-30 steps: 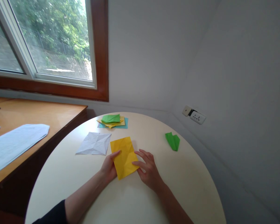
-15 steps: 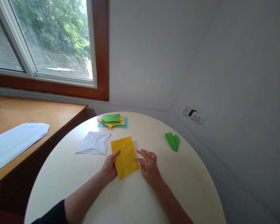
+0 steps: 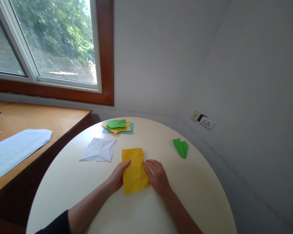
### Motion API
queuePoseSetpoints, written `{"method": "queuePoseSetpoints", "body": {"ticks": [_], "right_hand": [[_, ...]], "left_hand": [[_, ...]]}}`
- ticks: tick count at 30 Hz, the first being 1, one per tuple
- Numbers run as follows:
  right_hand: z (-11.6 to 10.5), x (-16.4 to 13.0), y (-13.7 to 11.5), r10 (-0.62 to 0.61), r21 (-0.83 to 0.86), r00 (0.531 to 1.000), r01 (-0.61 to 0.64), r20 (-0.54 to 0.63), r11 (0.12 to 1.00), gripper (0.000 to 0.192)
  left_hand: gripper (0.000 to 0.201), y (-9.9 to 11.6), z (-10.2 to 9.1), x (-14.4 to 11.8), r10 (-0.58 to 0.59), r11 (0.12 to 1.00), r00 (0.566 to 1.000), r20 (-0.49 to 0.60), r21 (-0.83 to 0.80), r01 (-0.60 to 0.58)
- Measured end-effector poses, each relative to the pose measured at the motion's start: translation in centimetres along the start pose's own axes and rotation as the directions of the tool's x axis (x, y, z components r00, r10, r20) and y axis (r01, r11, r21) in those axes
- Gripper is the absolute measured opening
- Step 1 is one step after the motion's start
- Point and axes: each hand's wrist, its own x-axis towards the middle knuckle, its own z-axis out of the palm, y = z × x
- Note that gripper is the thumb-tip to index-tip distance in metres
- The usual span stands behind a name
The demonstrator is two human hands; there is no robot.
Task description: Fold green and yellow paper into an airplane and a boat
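A creased sheet of yellow paper [image 3: 134, 172] is held up over the round table, its face turned toward me. My left hand [image 3: 117, 177] grips its left edge, thumb on the front and fingers behind, where they are hidden. At the right edge, my right hand [image 3: 158, 177] pinches the paper between thumb and fingertips. Left of the yellow paper lies a creased white paper sheet [image 3: 97, 150], flat on the table. Off to the right rests a folded green paper piece [image 3: 181, 148], touched by neither hand.
A small pile of coloured papers [image 3: 118, 126], green on top, lies at the far side of the round table [image 3: 185, 201]. On the left, a wooden desk [image 3: 61, 113] carries folded white sheets [image 3: 21, 146]. A wall socket [image 3: 207, 123] sits behind the table.
The yellow paper has shifted slightly right and toward me and turned more upright. My right hand's fingers have closed in from spread apart onto its right edge.
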Motion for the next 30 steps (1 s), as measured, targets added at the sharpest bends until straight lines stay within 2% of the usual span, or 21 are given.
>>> {"method": "queuePoseSetpoints", "body": {"ticks": [9,13,16,19,21,23,25,30], "right_hand": [[-0.2,-0.1,-0.1,0.043,0.043,0.996,-0.046,0.083,0.998,0.022],[-0.2,-0.2,-0.1,0.122,0.103,0.983,-0.137,0.137,0.985,0.030],[-0.2,-0.3,-0.4,0.234,0.221,0.950,-0.278,0.206,0.935,0.040],[0.0,-0.4,-0.9,0.308,0.423,0.913,-0.398,0.266,0.814,0.046],[0.2,-0.4,-1.2,0.344,0.529,0.901,-0.434,0.264,0.730,0.048],[0.3,-0.4,-1.4,0.379,0.577,0.894,-0.445,0.240,0.684,0.049],[0.4,-0.4,-1.4,0.394,0.581,0.892,-0.445,0.222,0.681,0.048],[0.4,-0.3,-0.8,0.407,0.534,0.902,-0.416,0.142,0.736,0.039]], "left_hand": [[0.036,0.1,0.2,-0.2,0.017,0.999,1.000,0.003,0.031,-0.017],[0.038,0.2,0.3,-0.3,0.018,0.999,0.999,0.027,0.039,-0.019],[0.042,0.2,0.3,-0.4,0.022,0.999,1.000,0.015,0.049,-0.023],[0.044,0.1,0.3,-0.5,0.022,0.997,1.000,-0.009,0.080,-0.021],[0.044,0.0,0.3,-0.5,0.027,0.995,1.000,-0.008,0.098,-0.026],[0.044,0.0,0.2,-0.5,0.037,0.994,0.999,0.011,0.107,-0.038],[0.043,-0.1,0.1,-0.5,0.048,0.992,0.998,0.034,0.117,-0.051],[0.038,0.1,0.2,-0.3,0.045,0.991,0.997,0.068,0.119,-0.053]]}}
